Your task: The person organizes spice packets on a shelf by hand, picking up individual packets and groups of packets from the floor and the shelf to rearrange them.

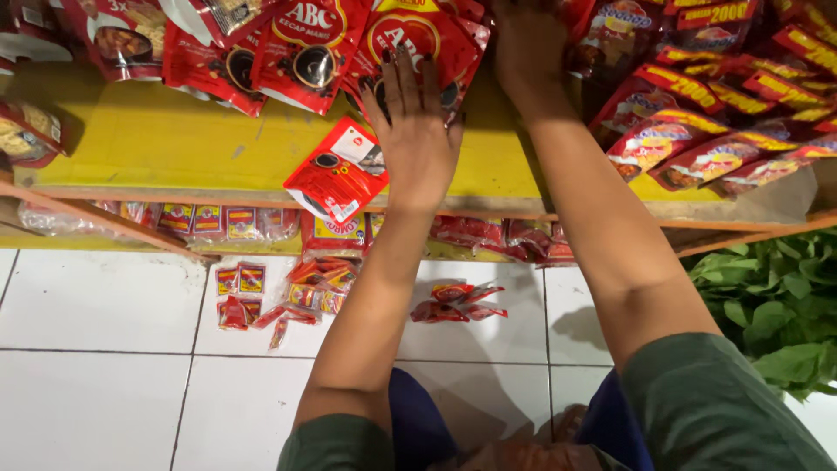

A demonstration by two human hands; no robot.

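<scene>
Floor (96,384): white tiles with dark joints fill the lower left, under the shelf's front edge.
Shelf (166,139): a yellow board with a wooden front lip runs across the upper half; a lower tier shows beneath it.
Greens (776,305): a heap of leafy stems lies at the right edge, below the shelf lip and beside the right arm.
Right pouches (697,139): red and yellow sachets overlap in a slanting stack on the shelf's right part, just beside the right forearm.
Back pouches (305,44): large red sauce pouches with black spouts lie in a row along the shelf's far side, overlapping one another.
Left hand (417,131): it lies flat, palm down, fingers spread and reaching onto the lower edge of the back pouches; the wrist crosses the shelf lip.
Right hand (527,39): it reaches up among the pouches at the top edge; its fingers are hidden, so I cannot tell how they are set.
Loose pouch (338,170): one red pouch lies tilted on the bare yellow board, alone, touching the left hand's thumb side and hanging near the front lip.
Lower sachets (227,222): small packets line the lower tier.
Floor sachets (296,292): small red packets lie scattered on the tiles in two clusters, left of and behind the left forearm.
</scene>
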